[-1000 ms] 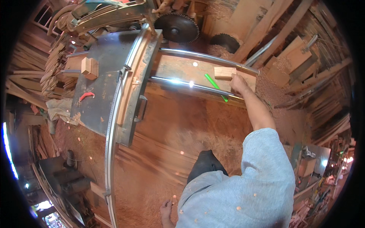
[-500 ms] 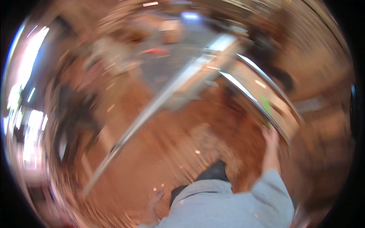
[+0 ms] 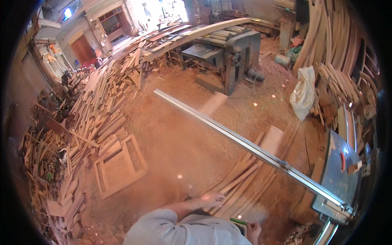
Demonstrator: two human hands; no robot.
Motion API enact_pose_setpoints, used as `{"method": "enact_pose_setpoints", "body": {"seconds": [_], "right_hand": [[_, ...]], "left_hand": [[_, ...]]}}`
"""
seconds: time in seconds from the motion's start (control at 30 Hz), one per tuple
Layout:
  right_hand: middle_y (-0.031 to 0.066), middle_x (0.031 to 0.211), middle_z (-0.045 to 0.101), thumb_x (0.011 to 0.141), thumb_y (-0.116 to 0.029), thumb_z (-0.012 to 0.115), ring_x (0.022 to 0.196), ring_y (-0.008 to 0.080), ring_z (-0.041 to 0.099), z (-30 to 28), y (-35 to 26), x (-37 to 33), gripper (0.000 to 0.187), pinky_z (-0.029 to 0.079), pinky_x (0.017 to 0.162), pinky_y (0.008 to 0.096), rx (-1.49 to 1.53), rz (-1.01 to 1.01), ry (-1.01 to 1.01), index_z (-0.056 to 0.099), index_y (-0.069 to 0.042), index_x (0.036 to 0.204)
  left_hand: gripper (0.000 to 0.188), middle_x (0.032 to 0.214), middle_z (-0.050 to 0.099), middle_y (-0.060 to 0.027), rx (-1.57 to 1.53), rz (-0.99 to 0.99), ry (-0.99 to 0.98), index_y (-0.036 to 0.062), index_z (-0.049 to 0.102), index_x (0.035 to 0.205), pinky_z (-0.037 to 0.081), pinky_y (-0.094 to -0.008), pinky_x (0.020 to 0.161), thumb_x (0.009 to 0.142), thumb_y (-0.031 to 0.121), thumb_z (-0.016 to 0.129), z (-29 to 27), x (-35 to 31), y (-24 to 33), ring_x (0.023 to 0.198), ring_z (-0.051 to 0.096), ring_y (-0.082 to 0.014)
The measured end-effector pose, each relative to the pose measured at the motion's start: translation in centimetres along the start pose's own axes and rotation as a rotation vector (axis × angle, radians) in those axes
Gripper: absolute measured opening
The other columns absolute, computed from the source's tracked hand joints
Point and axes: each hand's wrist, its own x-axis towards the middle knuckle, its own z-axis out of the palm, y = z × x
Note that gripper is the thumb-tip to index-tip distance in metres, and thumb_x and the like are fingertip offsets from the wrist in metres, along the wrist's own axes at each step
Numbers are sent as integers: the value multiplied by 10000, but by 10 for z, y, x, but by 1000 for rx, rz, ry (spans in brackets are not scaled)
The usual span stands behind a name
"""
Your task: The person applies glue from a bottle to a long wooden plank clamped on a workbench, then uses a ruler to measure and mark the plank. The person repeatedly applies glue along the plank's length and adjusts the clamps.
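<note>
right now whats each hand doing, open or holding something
Left hand: open, fingers stretched out, holding nothing, over the sawdust floor.
Right hand: closed on a thin green pencil-like stick.

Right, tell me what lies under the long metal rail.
Under the long metal rail lie sawdust-covered floor and loose wooden strips. Its right end meets the grey saw table, which hides whatever is beneath.

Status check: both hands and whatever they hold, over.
Left hand open, empty, above the loose wooden strips on the floor. Right hand grips a thin green pencil-like stick. Long metal rail crosses ahead.
</note>
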Motion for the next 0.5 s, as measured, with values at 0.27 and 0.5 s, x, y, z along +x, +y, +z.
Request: {"method": "enact_pose_setpoints", "body": {"seconds": [0.27, 0.5], "right_hand": [[144, 805, 727, 861, -341, 782, 746, 198, 701, 264, -429, 139, 332, 550, 672, 369, -32, -210, -395, 728, -14, 886], [168, 949, 723, 943, -315, 706, 857, 243, 709, 431, -668, 149, 306, 559, 751, 362, 184, -1060, -603, 701, -22, 1033]], "left_hand": [[419, 1068, 690, -161, -3, -44, 366, 65, 636, 1244, 541, -406, 827, 860, 202, 731, -236, -64, -106, 990, 682, -310], [246, 1064, 720, -98, -389, -449, 1034, 53, 672, 1175, 564, -329, 785, 940, 23, 607, -473, -205, -132, 924, 697, -208]]}}
